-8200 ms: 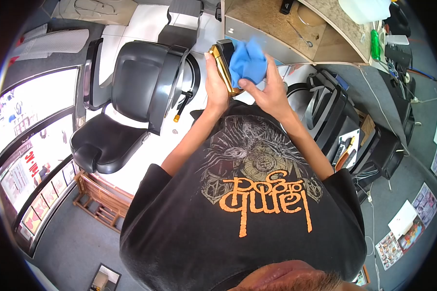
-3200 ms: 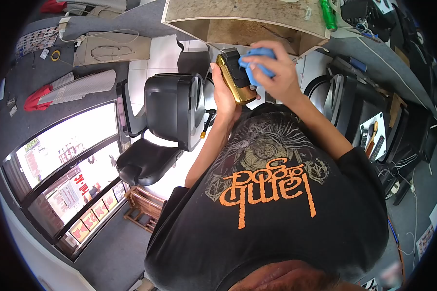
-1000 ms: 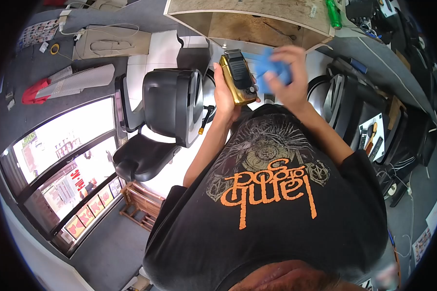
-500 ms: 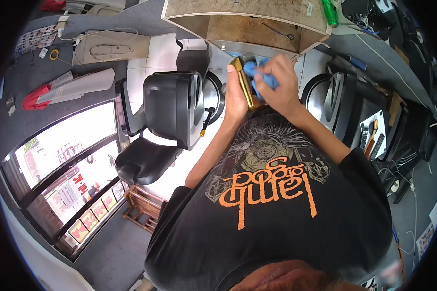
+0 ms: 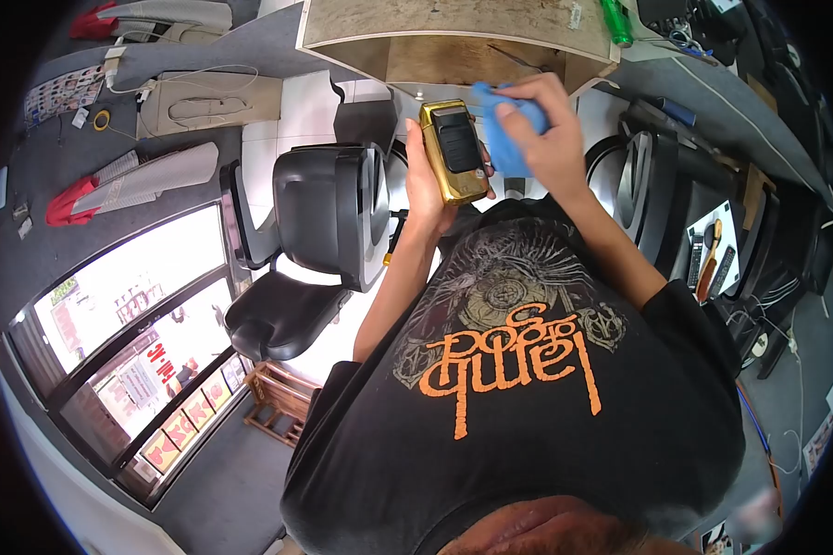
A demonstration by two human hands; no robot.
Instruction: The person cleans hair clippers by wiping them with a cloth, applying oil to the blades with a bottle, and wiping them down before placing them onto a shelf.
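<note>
In the head view, my left hand (image 5: 424, 185) is wrapped round a gold-and-black electric shaver (image 5: 456, 153), its thumb along the left side and fingertips showing at the right edge. The shaver's broad face, with a black ribbed panel, is turned up toward me. Just right of it, my right hand (image 5: 553, 134) grips a crumpled blue cloth (image 5: 509, 134) between thumb and fingers. A small gap seems to lie between cloth and shaver, though the cloth is slightly blurred.
Ahead stands an open wooden drawer or box (image 5: 453, 60) with scissors (image 5: 518, 57) inside. A black barber chair (image 5: 315, 194) is on the left, another chair (image 5: 634, 185) on the right. A green bottle (image 5: 617, 23) lies at the upper right. A wooden stool (image 5: 276, 398) stands lower left.
The shaver has turned from its narrow edge to its broad black-panelled face. My right hand and the cloth have shifted slightly right, away from it.
</note>
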